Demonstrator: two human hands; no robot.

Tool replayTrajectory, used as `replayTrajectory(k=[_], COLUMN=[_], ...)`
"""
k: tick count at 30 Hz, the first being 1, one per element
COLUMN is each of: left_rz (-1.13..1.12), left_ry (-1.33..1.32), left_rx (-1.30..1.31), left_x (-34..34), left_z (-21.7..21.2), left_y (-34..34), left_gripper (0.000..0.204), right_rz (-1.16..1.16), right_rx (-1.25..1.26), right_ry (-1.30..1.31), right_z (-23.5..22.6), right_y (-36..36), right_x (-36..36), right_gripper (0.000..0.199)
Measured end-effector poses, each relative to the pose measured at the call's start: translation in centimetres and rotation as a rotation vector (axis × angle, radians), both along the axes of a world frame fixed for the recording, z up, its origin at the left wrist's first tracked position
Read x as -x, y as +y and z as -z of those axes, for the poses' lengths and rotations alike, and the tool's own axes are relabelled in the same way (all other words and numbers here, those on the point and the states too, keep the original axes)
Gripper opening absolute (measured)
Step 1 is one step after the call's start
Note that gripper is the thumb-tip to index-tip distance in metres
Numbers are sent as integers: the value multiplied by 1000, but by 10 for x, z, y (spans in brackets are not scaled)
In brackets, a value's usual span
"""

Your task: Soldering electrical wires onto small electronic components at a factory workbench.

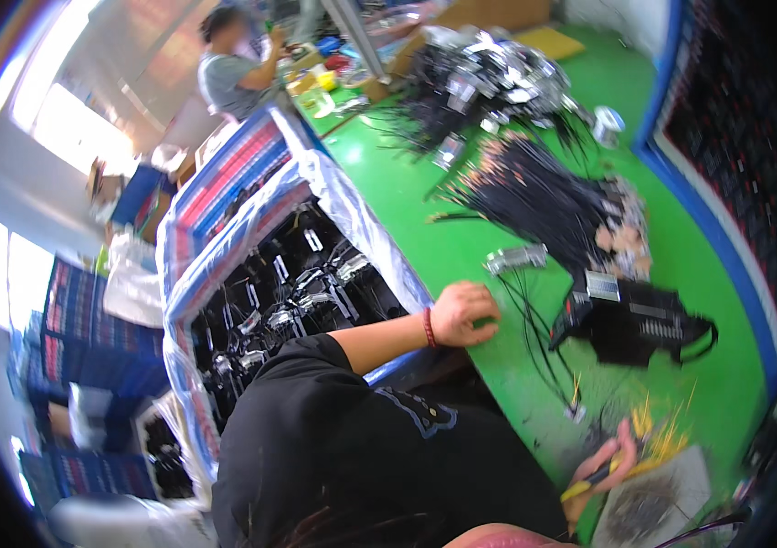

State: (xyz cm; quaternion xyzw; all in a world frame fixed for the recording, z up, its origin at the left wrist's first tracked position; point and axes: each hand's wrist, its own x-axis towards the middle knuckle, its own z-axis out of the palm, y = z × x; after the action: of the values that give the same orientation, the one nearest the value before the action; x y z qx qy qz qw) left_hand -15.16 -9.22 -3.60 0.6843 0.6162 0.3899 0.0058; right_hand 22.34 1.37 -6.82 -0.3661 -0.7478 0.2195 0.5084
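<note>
My left hand (466, 313), with a red beaded bracelet at the wrist, rests curled at the edge of the green table; I see nothing in its fingers. My right hand (623, 454), low in the picture, is wrapped round a yellow-and-black handled tool (582, 488), which looks like pliers or cutters; its jaws are not clear. Between the hands lies a silver metal part (516, 259) with thin black cables (534, 338) ending in a small white connector (575, 413). Short yellow wires (662, 434) are scattered beside my right hand, near a grey pad (692, 484) covered in dark bits.
A black box with a handle (635, 320) stands on the green table (388, 196). Behind it lie a bundle of black cables (534, 192) and a heap of silver parts (498, 78). Left is a plastic-lined crate (178, 320) of similar parts. Another person (235, 78) works far off.
</note>
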Motion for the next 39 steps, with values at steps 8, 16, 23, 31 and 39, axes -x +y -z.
replayTrajectory(k=[8, 16, 23, 31, 39], left_rz=[262, 127, -9, 156, 376], left_ry=[-219, 41, 19, 156, 97], left_rx=[240, 222, 329, 268, 98], left_x=[-103, -156, -149, -138, -134], left_z=[-63, -57, -45, -37, -18], left_y=[29, 103, 114, 114, 93], left_gripper=[44, 73, 67, 33, 19], right_rz=[30, 36, 27, 29, -73], right_rx=[103, 76, 94, 125, 93], right_ry=[109, 245, 220, 259, 27], right_z=[-15, -8, -2, -2, -30], right_y=[0, 5, -3, 0, 7], right_x=[12, 11, 12, 13, 25], right_gripper=[16, 17, 18, 19, 24])
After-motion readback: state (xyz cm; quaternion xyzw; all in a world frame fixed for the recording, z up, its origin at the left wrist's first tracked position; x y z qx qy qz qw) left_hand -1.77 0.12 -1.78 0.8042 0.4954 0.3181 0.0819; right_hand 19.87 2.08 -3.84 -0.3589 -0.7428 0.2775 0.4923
